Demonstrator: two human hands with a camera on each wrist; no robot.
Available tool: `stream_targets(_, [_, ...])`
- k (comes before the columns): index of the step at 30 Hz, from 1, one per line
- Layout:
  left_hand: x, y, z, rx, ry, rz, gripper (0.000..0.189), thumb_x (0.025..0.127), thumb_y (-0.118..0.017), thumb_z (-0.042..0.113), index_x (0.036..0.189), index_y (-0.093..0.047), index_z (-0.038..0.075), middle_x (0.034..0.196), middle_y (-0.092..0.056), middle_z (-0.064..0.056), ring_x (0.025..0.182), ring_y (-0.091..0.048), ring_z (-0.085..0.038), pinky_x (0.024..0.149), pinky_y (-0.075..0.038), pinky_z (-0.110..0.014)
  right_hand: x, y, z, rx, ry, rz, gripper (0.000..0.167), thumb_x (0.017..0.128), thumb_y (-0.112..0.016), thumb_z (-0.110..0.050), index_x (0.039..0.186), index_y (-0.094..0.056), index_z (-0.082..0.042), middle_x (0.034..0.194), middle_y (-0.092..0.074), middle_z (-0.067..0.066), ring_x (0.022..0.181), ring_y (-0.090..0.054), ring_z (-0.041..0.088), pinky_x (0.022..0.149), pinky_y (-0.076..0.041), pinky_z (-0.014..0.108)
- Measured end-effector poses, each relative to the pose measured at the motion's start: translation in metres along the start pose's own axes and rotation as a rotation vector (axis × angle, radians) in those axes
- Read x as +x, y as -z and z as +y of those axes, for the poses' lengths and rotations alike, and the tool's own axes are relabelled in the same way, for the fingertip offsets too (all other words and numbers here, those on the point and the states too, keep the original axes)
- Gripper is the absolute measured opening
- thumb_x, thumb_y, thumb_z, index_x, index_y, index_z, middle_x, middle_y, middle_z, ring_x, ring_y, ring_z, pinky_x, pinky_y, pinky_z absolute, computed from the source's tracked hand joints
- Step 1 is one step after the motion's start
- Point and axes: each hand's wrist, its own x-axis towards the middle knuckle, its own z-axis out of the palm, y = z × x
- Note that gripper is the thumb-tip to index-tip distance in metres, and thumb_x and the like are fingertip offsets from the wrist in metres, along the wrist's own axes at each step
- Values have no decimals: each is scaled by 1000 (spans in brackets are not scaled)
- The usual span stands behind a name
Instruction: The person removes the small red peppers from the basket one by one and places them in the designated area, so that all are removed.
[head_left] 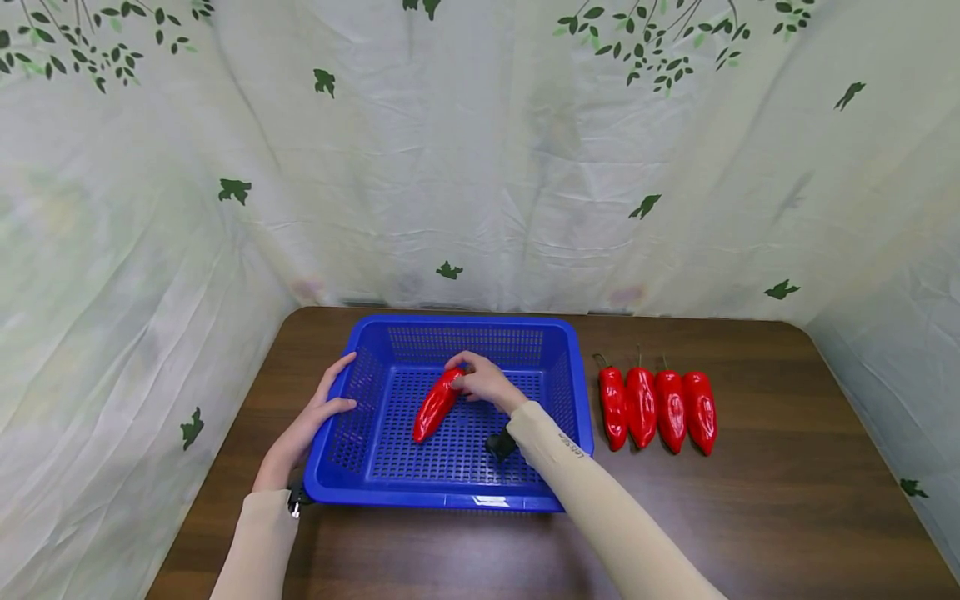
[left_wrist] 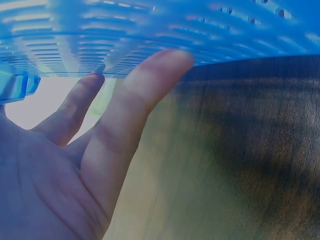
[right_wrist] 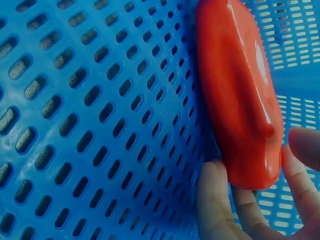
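A blue slatted plastic basket (head_left: pixel 390 498) stands on the brown table. Inside it, my right hand (head_left: pixel 483 383) holds a glossy red pepper (head_left: pixel 437 408) by its upper end. In the right wrist view the fingers (right_wrist: pixel 214 195) close around the blunt end of the pepper (right_wrist: pixel 240 95), which lies slanted over the basket floor. My left hand (head_left: pixel 318 415) rests against the basket's left side with thumb and fingers spread. From the left wrist, its straight thumb (left_wrist: pixel 135 90) shows against the slotted wall (left_wrist: pixel 150 30).
To the right of the basket, several more red peppers (head_left: pixel 641 408) lie side by side on the table (head_left: pixel 795 467), some with thin stems pointing away. A pale curtain (head_left: pixel 480 167) with leaf prints hangs behind the table and along both sides.
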Motion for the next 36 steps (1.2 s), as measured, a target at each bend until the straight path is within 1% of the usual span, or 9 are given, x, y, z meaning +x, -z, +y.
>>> stream_targets(4, [0, 0, -1, 1, 5, 4, 67, 98, -43, 16, 151, -9, 39, 152, -1, -18, 127, -23, -52, 87, -43, -55, -2, 0, -1, -58, 28, 0, 29, 83, -66, -1, 111, -60, -1, 83, -53, 6, 75, -58, 20, 71, -53, 41])
stream_targets(6, [0, 0, -1, 0, 6, 6, 67, 98, -43, 16, 150, -9, 40, 152, -1, -18, 127, -23, -52, 87, -43, -56, -2, 0, -1, -92, 50, 6, 28, 81, -68, -2, 108, -60, -1, 80, -50, 6, 71, -53, 17, 68, -51, 36])
stream_targets(9, [0, 1, -1, 8, 5, 9, 67, 98, -42, 16, 150, -9, 40, 153, -1, -17, 128, -23, -52, 87, -42, -57, -1, 0, 1, -137, 82, 17, 28, 78, -71, -1, 103, -60, -1, 76, -48, 6, 68, -47, 15, 64, -44, 27])
stream_targets(12, [0, 1, -1, 13, 3, 5, 67, 98, -42, 15, 151, -9, 40, 153, 0, -17, 128, -22, -52, 88, -42, -57, 1, 0, 2, -160, 102, 24, 28, 76, -72, 2, 100, -60, -2, 76, -49, 5, 69, -46, 15, 63, -39, 24])
stream_targets(20, [0, -1, 1, 8, -5, 0, 69, 98, -44, 14, 152, -7, 36, 153, -1, -18, 128, -23, -49, 87, -42, -51, 2, -1, 1, -141, 76, 6, 28, 78, -69, 5, 104, -60, -3, 100, -60, 10, 78, -55, 19, 68, -45, 26])
stream_targets(25, [0, 0, 0, 4, 3, 5, 68, 97, -44, 15, 151, -9, 39, 153, -1, -17, 129, -22, -50, 87, -42, -52, 1, -1, 0, -152, 102, -11, 33, 79, -67, 7, 110, -60, -1, 100, -61, 11, 80, -55, 19, 69, -45, 27])
stream_targets(28, [0, 0, 0, -3, 1, 2, 68, 97, -43, 15, 151, -9, 40, 153, -1, -17, 128, -22, -50, 87, -43, -52, 0, -2, -2, -121, 106, -37, 34, 81, -64, 8, 114, -58, 1, 100, -59, 13, 81, -55, 20, 70, -48, 29])
stream_targets(32, [0, 1, 0, -6, 0, 0, 68, 97, -43, 15, 151, -8, 39, 153, -1, -18, 128, -23, -50, 87, -43, -51, -2, -1, -3, -36, 84, -75, 34, 85, -59, 10, 117, -56, 2, 108, -55, 15, 84, -56, 22, 70, -53, 35])
stream_targets(36, [-1, 0, 1, 1, 2, 5, 69, 98, -44, 15, 152, -7, 37, 153, -1, -18, 129, -22, -49, 87, -43, -51, -4, 1, -5, 28, 82, -102, 35, 87, -56, 9, 121, -55, 1, 115, -53, 15, 87, -58, 25, 71, -54, 41])
